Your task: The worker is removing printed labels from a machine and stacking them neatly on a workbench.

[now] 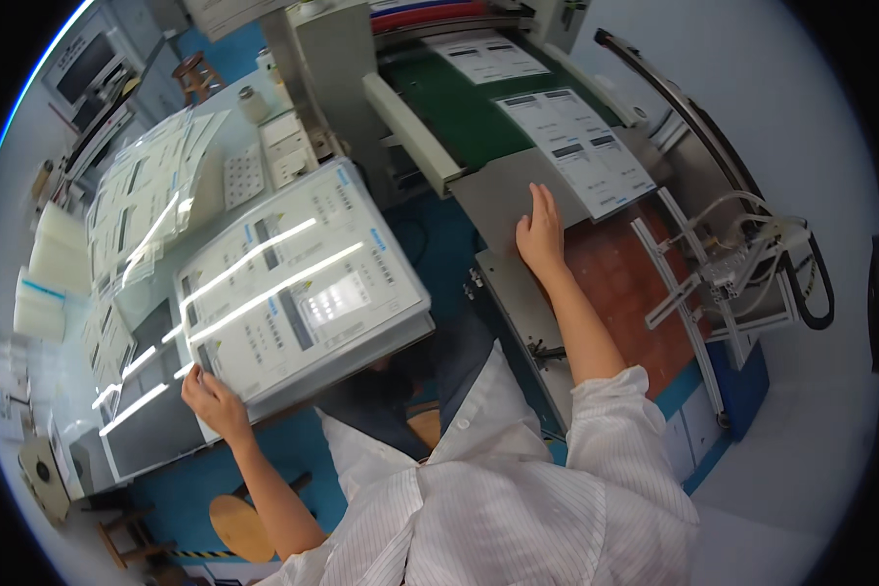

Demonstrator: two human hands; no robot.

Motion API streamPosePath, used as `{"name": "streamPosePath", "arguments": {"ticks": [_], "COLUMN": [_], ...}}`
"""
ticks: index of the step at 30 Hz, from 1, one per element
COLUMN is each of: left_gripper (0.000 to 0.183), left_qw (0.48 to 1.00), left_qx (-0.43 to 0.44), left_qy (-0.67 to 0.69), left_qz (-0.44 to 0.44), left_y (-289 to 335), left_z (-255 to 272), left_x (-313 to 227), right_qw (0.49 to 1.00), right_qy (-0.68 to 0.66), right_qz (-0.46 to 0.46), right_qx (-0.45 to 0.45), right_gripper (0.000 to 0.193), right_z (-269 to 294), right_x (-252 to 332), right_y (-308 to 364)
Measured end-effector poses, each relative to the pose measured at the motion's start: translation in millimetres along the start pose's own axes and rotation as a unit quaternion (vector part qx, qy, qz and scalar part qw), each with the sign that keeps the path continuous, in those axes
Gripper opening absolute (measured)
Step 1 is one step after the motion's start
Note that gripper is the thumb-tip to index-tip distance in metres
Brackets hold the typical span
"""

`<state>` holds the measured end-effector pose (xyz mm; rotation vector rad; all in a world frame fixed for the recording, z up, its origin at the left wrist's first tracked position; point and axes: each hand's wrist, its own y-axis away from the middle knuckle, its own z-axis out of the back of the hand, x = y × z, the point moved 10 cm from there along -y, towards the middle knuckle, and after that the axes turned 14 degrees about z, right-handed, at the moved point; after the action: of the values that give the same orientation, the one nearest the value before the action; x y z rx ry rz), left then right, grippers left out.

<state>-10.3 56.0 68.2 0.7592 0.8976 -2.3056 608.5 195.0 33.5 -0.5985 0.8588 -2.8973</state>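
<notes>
Gap between stack (pixel 303 269) and conveyor (pixel 435 112), frame (pixel 672 303) blocking right

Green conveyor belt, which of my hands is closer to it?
Your right. The right hand is over the grey plate at the near end of the green belt; the left hand is farther off, beside the printed stack.
</notes>
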Motion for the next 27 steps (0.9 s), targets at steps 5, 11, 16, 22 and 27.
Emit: {"name": "streamPosePath", "arguments": {"ticks": [5, 11, 16, 22, 27], "left_gripper": [0.041, 0.043, 0.043, 0.042, 0.043], "left_qw": [0.998, 0.995, 0.994, 0.995, 0.997], "left_qx": [0.023, 0.062, 0.033, 0.013, -0.010], "left_qy": [-0.061, -0.059, -0.099, -0.080, -0.071], "left_qz": [0.026, 0.047, 0.043, 0.058, 0.040], "left_y": [-3, -5, 4, 3, -1], "left_z": [-5, -22, -4, -2, 1], "left_x": [9, -3, 7, 2, -6], "right_qw": [0.948, 0.941, 0.965, 0.998, 0.982], "right_qy": [0.198, 0.271, 0.196, 0.046, -0.110], "right_qz": [-0.163, -0.084, -0.087, 0.010, 0.153], "right_qx": [0.189, 0.185, 0.148, 0.052, -0.027], "right_gripper": [0.070, 0.057, 0.036, 0.032, 0.037], "right_z": [3, 13, 22, 33, 78], "right_x": [-95, -175, -148, -48, 132], "right_y": [-6, 14, -15, -2, 35]}}
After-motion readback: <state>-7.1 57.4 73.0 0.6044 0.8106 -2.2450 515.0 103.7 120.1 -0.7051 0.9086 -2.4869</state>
